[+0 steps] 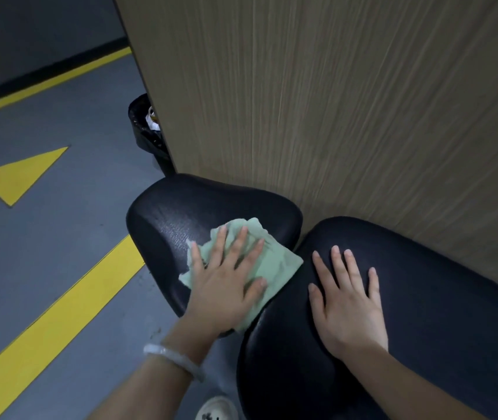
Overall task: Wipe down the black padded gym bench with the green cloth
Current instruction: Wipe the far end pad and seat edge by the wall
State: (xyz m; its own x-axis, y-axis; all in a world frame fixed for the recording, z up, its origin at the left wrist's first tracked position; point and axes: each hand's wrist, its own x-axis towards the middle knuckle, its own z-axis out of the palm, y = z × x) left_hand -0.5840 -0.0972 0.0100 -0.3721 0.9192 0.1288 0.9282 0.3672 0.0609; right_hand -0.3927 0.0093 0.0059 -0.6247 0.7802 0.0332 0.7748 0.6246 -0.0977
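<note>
The black padded gym bench has two cushions: a smaller seat pad (181, 207) at the centre and a long back pad (438, 298) running to the lower right. A pale green cloth (275, 262) lies spread on the seat pad's near right part, reaching the gap between the pads. My left hand (226, 283) presses flat on the cloth, fingers spread, a pale bangle on the wrist. My right hand (347, 304) rests flat on the back pad, palm down, holding nothing.
A wood-grain wall panel (332, 101) stands right behind the bench. A black bin (146, 128) with a liner sits at the panel's left edge. Grey floor with yellow lines (53, 322) and a yellow triangle (20, 174) lies to the left. A white shoe (215, 409) shows at the bottom.
</note>
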